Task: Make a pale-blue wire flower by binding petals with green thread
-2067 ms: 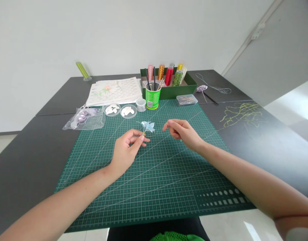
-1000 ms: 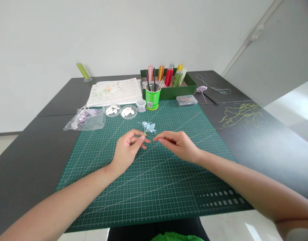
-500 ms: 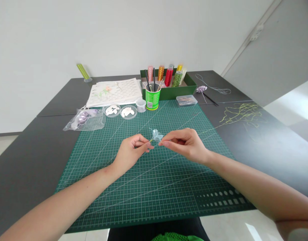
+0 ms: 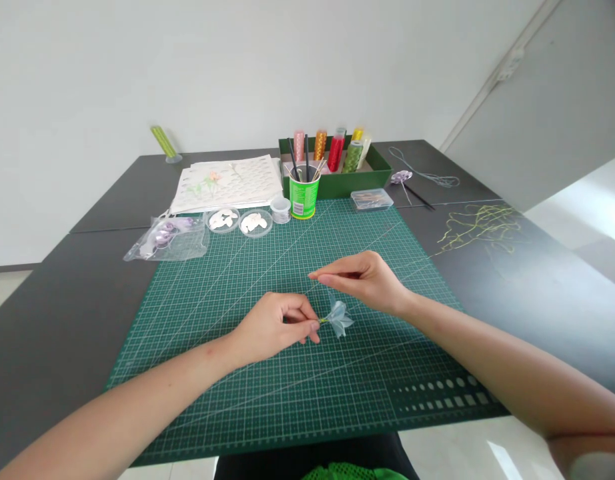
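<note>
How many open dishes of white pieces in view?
2. The left dish sits beside the plastic bag; the right dish sits between the left dish and the round tub. Any behind the green box would be hidden.

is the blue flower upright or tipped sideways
Tipped sideways: the left hand grips the blue flower by its stem, which runs nearly level across the picture, petals toward the right.

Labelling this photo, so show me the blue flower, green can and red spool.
Blue flower (image 4: 340, 318), head view: on its petals.
Green can (image 4: 306, 195), head view: on its wall.
Red spool (image 4: 336, 155), head view: on its middle.
</note>
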The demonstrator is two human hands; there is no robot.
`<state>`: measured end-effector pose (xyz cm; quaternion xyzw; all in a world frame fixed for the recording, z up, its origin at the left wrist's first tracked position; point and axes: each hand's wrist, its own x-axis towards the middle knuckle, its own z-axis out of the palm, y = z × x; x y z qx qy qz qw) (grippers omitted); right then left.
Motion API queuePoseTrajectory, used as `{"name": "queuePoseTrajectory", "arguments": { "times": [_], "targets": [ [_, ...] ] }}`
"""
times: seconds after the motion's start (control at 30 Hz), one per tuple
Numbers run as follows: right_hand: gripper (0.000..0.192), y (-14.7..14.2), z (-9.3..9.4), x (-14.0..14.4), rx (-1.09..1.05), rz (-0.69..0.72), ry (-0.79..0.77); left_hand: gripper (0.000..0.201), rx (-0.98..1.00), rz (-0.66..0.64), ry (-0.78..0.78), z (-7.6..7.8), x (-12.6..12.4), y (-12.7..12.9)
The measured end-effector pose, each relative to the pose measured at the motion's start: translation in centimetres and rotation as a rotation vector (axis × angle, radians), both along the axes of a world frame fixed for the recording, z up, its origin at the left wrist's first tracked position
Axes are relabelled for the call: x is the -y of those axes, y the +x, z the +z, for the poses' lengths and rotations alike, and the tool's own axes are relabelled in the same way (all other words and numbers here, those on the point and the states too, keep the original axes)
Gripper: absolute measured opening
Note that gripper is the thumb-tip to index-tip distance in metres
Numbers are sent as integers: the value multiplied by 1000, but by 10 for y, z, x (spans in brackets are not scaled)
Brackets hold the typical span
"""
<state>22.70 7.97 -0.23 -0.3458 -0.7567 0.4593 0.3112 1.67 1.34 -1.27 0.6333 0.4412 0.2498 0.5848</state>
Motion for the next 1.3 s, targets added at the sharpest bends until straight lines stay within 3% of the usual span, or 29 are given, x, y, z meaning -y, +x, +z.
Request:
{"name": "queuePoseTrajectory", "arguments": {
  "times": [0.47,0.73,1.0,1.3],
  "targets": [
    [30,5,-12,-17,100,135,-53,17,72,-40,-11,3,1,-1],
    [25,7,-14,-25,123,246,-90,14,-9,-15,184,8,2,-3],
    [32,7,-22,-29,110,303,-191,14,-131,220,567,6,4,-7],
    [26,4,-8,-21,9,340,-384,10,-307,402,628,0,-6,-13]
  ]
}}
